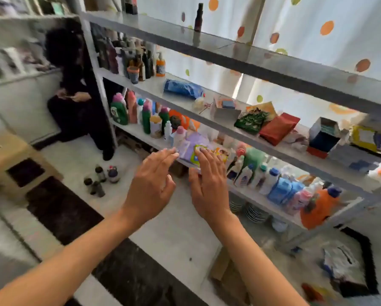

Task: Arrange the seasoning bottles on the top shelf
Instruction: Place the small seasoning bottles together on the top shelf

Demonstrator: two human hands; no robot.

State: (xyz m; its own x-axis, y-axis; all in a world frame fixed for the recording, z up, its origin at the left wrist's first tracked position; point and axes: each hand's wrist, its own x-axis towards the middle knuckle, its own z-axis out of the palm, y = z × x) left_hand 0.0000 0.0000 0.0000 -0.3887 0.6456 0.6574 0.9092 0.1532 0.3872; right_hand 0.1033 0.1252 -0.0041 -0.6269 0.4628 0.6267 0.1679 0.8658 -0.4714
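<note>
The tall white shelf unit [229,127] fills the right of the room before a spotted curtain [317,29], its top shelf [207,44] bearing one dark seasoning bottle [199,17] far back, more dark bottles [127,58] crowding the tier beneath. A seated person in black [74,91] waits far left, small bottles [101,180] on the pale floor [174,228] nearby. Both the left hand [151,191] and right hand [209,186] reach out near the lower tier, fingers spread and holding nothing, seemingly between bottles.
</note>
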